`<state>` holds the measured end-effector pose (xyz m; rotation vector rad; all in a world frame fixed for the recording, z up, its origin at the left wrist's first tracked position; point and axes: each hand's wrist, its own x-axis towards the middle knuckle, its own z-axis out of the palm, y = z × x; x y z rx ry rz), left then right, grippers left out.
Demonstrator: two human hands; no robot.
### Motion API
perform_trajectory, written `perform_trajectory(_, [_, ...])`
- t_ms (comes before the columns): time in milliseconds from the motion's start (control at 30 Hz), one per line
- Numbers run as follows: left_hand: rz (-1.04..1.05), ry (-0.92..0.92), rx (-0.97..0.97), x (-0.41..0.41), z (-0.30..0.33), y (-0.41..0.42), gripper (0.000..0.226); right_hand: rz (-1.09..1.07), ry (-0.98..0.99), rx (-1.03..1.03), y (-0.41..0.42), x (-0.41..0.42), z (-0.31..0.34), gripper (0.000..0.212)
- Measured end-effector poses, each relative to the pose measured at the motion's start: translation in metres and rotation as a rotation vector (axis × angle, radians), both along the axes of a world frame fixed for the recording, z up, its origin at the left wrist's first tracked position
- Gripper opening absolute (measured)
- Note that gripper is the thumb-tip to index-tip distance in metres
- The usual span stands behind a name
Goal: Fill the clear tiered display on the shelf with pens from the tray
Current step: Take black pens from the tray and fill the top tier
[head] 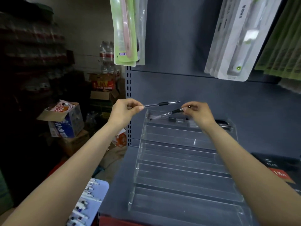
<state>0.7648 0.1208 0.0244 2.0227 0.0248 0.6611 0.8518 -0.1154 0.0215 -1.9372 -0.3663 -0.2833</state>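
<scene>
Fingers [140, 108] of both hands pinch a pen apiece above the clear tiered display [184, 170] on the shelf [114, 185], whose lower steps stand unfilled. Left hand [125, 111] holds its pen [162, 104] level; right hand [199, 114] tips its pen [169, 113] toward the top tier. Released crooked, it might roll down a step. The tray [99, 190] sits lower left.

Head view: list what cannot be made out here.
- Pens in the top tier of the display: the count, partly hidden by the right hand.
- Tray: cut off by the bottom edge and covered by the left forearm.
- Black box: cut off by the right edge.
- Left background shelves: too dark.
</scene>
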Motion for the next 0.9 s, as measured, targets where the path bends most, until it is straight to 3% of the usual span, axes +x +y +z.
perform_trajectory(100, [-0.01, -0.01, -0.009, 0.005, -0.002, 0.006, 0.006, -0.006, 0.03, 0.13, -0.002, 0.006, 0.0, 0.018])
perform_trajectory(300, [-0.042, -0.021, -0.008, 0.015, -0.002, 0.004, 0.007, -0.031, 0.036, -0.187, 0.008, 0.009, -0.004, 0.008])
perform_trajectory(467, [-0.057, -0.022, -0.014, 0.022, -0.005, 0.003, 0.004, -0.076, 0.016, -0.426, 0.014, 0.007, -0.003, 0.016])
perform_trajectory(733, [-0.075, -0.008, -0.009, 0.027, -0.008, 0.003, 0.005, -0.042, 0.003, -0.584, 0.014, 0.009, 0.0, 0.018])
perform_trajectory(900, [-0.072, -0.008, 0.005, 0.028, -0.007, 0.006, 0.005, 0.009, -0.008, -0.517, 0.014, 0.009, -0.004, 0.019])
